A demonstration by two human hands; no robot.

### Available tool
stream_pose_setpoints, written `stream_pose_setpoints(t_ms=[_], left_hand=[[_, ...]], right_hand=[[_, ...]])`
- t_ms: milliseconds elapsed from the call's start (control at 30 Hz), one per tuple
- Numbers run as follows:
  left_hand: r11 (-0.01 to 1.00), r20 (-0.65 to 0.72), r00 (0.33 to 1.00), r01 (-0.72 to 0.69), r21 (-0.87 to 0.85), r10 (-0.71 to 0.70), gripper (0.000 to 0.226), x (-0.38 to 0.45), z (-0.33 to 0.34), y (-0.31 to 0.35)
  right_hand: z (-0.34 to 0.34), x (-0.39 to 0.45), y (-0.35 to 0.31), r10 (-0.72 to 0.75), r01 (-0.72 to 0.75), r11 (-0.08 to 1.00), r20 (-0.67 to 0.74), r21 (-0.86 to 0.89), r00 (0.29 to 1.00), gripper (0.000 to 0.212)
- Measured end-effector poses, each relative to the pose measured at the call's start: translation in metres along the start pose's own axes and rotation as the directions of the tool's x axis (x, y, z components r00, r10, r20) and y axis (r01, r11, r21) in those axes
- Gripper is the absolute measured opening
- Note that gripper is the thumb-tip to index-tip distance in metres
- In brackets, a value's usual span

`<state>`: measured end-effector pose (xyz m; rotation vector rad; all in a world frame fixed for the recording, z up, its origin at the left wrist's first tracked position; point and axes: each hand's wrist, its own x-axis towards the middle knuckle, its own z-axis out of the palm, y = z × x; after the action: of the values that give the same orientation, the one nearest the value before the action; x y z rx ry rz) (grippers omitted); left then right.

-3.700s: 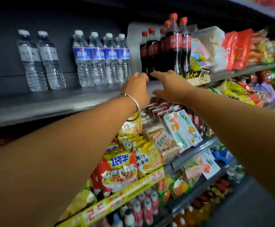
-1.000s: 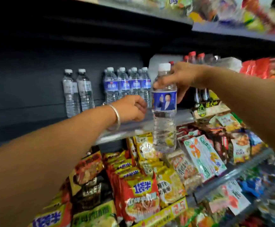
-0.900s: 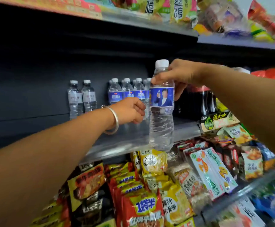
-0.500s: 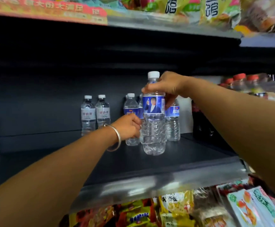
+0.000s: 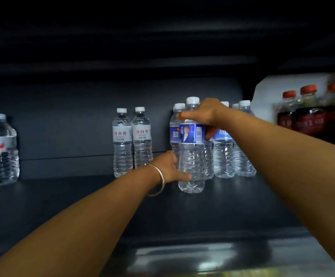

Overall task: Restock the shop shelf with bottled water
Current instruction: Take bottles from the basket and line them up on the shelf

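Note:
A clear water bottle (image 5: pixel 191 156) with a blue label and white cap stands on the dark shelf (image 5: pixel 202 216), just in front of a group of like blue-label bottles (image 5: pixel 224 154). My right hand (image 5: pixel 204 113) grips it from above around the shoulder, over the label's top. Low on the bottle's left side, my left hand (image 5: pixel 169 168), with a silver bangle on the wrist, holds it with the thumb across the front and the fingers behind.
Two white-label water bottles (image 5: pixel 131 142) stand left of the group, and one larger bottle (image 5: pixel 1 150) is at the far left. Red-capped cola bottles (image 5: pixel 310 114) fill the right. The shelf's shiny front edge (image 5: pixel 182 258) runs below my arms.
My right hand has carried the bottle up from in front of the snack shelves and set it on the shelf. My left hand has moved onto its lower part. The view has risen.

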<state>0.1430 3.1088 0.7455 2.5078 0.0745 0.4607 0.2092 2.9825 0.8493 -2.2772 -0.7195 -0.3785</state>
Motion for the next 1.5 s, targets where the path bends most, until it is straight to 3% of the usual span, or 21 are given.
stream_pose_setpoints(t_ms=[100, 200, 367, 467, 667, 733, 867, 967, 1000, 1100, 1167, 1300, 1500], left_hand=[[0.999, 0.017, 0.999, -0.03, -0.012, 0.03, 0.019, 0.003, 0.004, -0.001], [1.0, -0.013, 1.0, -0.029, -0.013, 0.029, 0.037, 0.008, 0.007, -0.005], [0.999, -0.025, 0.999, -0.02, -0.034, 0.02, 0.034, 0.015, 0.008, -0.009], [0.992, -0.006, 1.0, -0.001, -0.124, 0.0, 0.014, 0.014, 0.003, -0.01], [0.987, 0.069, 0.996, 0.069, -0.146, -0.059, 0.036, 0.017, -0.006, -0.016], [0.987, 0.101, 0.992, 0.09, -0.133, -0.077, 0.033, 0.018, -0.009, -0.014], [0.973, 0.124, 0.991, 0.072, -0.219, -0.045, 0.031, 0.014, -0.006, -0.002], [0.988, -0.012, 0.999, 0.044, -0.15, -0.047, 0.069, 0.022, -0.001, -0.005], [0.989, -0.035, 0.997, 0.061, -0.132, -0.066, 0.07, 0.024, -0.001, -0.006], [0.982, -0.033, 0.996, 0.073, -0.176, -0.08, 0.025, 0.022, -0.004, -0.006], [0.972, -0.008, 0.996, 0.08, -0.22, -0.083, 0.012, 0.019, -0.007, -0.003], [0.953, 0.054, 0.995, 0.091, -0.29, -0.079, 0.035, 0.014, -0.009, -0.001], [0.968, -0.042, 0.997, 0.046, -0.247, -0.058, 0.02, 0.016, -0.001, 0.001]], right_hand=[[0.005, 0.005, -0.002, 0.013, -0.013, 1.0, 0.017, -0.027, 1.0, 0.063], [0.01, 0.007, -0.002, 0.013, -0.013, 1.0, 0.022, -0.01, 1.0, 0.066], [0.012, 0.011, 0.002, 0.028, -0.031, 0.999, 0.072, 0.036, 0.997, 0.07], [0.01, 0.014, 0.007, -0.006, -0.005, 0.996, 0.115, 0.093, 0.993, 0.056], [0.004, 0.014, 0.017, -0.078, 0.027, 0.959, 0.171, 0.283, 0.982, 0.02], [0.004, 0.014, 0.016, -0.074, 0.035, 0.964, 0.14, 0.264, 0.987, 0.025], [0.006, 0.017, 0.013, -0.065, 0.048, 0.983, 0.094, 0.175, 0.993, 0.057], [0.009, 0.016, 0.011, -0.068, 0.062, 0.992, 0.057, 0.108, 0.996, 0.075], [0.009, 0.017, 0.012, -0.072, 0.065, 0.991, 0.055, 0.117, 0.996, 0.077], [0.007, 0.016, 0.016, -0.104, 0.083, 0.967, 0.074, 0.239, 0.992, 0.067], [0.008, 0.014, 0.017, -0.132, 0.107, 0.953, 0.071, 0.284, 0.989, 0.047], [0.011, 0.013, 0.015, -0.129, 0.116, 0.953, 0.027, 0.28, 0.991, 0.039], [0.013, 0.012, 0.014, -0.103, 0.1, 0.952, -0.007, 0.288, 0.995, 0.045]])
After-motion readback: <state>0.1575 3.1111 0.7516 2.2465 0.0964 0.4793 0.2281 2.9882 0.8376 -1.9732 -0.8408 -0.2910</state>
